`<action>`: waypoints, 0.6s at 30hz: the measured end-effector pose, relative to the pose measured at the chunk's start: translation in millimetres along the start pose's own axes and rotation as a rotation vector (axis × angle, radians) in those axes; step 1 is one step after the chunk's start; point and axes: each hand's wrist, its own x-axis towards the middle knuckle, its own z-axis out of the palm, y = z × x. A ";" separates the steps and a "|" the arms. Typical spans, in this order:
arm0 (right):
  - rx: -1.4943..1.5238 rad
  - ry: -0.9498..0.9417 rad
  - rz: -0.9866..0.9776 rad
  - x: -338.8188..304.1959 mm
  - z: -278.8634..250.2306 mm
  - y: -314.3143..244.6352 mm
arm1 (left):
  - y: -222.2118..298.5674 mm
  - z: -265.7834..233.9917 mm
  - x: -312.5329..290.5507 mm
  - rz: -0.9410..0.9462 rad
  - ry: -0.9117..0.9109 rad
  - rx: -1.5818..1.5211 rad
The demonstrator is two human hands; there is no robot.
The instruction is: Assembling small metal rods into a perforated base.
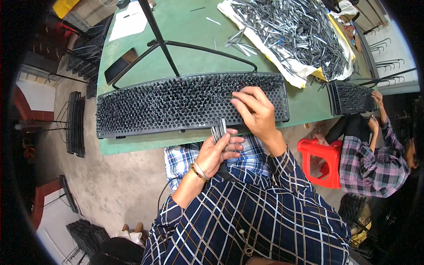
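Observation:
In front of me lies a long black perforated rack point(279, 102) with rows of round holes. Small dark pieces stand in most of its holes, thick on the left and middle; open holes show at the right and along the near edge. My left hand point(216, 152) is closed round a small bundle of thin grey metal strips point(218, 130), held upright just off the rack's near edge. Over the right part of the rack, my right hand point(259, 111) has thumb and forefinger drawn together; anything between their tips is too small to make out.
A white sack point(287, 68) heaped with loose strips point(304, 37) covers the far right of the green table point(194, 17). A black rod frame point(212, 51) rises behind the rack. A phone point(121, 65) lies left. At right, a co-worker point(373, 163) handles another rack point(351, 98) near a red stool point(309, 170).

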 end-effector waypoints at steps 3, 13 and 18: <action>0.249 -0.390 0.404 -2.3 -11.3 -17.4 | -1.2 -0.3 -0.3 0.040 -0.003 0.022; 0.581 -0.515 0.752 -9.5 -13.0 -18.0 | -1.8 -0.6 -3.5 0.124 0.005 0.124; 0.543 -0.387 0.678 -11.0 -12.5 -19.5 | -2.1 -4.2 -4.8 0.126 -0.008 0.095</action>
